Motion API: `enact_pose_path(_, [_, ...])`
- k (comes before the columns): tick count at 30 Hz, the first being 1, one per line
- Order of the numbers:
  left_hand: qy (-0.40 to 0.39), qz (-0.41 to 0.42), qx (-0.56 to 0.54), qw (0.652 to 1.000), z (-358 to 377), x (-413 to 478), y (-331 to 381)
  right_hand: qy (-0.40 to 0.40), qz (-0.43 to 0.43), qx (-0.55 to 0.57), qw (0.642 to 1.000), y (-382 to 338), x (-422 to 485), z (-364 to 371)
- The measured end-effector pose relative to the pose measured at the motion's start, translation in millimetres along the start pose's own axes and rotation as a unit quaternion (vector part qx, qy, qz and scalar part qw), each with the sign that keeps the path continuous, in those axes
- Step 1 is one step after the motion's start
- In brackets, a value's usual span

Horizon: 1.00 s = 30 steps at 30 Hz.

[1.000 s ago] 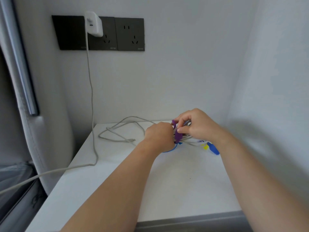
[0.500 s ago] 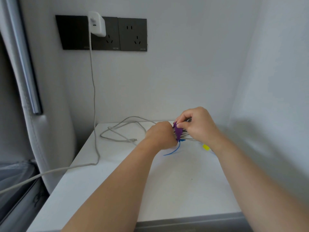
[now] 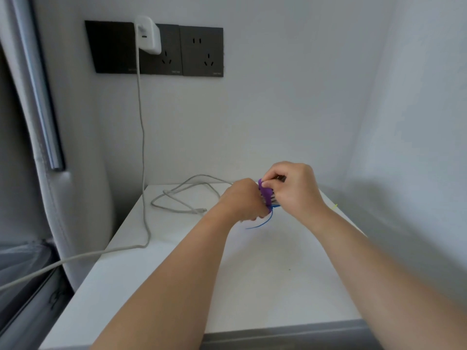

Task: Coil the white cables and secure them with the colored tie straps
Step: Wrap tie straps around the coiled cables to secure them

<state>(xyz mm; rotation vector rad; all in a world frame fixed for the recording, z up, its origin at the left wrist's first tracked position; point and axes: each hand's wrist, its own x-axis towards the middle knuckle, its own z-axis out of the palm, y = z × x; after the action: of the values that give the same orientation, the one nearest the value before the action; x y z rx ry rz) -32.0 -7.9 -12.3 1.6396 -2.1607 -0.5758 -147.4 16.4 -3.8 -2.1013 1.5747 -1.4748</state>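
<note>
Leftward, 1 loose white cable (image 3: 182, 198) sprawls on the table (image 3: 177, 274), limp and light. The left hand (image 3: 242, 200), knuckles up, curls round the coiled bundle (image 3: 275, 199) just above the table. The bundle is likely springy and best gripped mid-coil. A purple tie strap (image 3: 265, 193) wraps it, and the right hand (image 3: 294, 190) pinches the strap's top end.

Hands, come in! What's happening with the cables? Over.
Left hand grips white cable bundle. Right hand pinches purple tie strap on it. Blue tie strap hangs below. Nothing blocking.
</note>
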Motion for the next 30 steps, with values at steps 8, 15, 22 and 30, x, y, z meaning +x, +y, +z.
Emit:
enact_pose_path(8, [0.009, 0.008, -0.004, 1.000, 0.1, 3.6, -1.7, 0.019, 0.017, 0.050, 0.998, -3.1, -1.6, -2.2])
enact_pose_path(15, [0.038, 0.013, 0.051, 0.998, 4.6, 3.9, -4.9, -0.051, 0.017, 0.070, 0.996, 1.4, 3.6, -5.7])
enact_pose_path(22, [0.027, 0.009, 0.120, 0.992, 5.1, 0.9, -5.8, -0.153, 0.000, -0.022, 0.988, 6.6, 6.8, -13.3])
enact_pose_path(30, [0.070, 0.057, 0.143, 0.986, 4.0, -1.1, -3.9, -0.115, -0.010, -0.050, 0.992, 10.6, 5.6, -5.0])
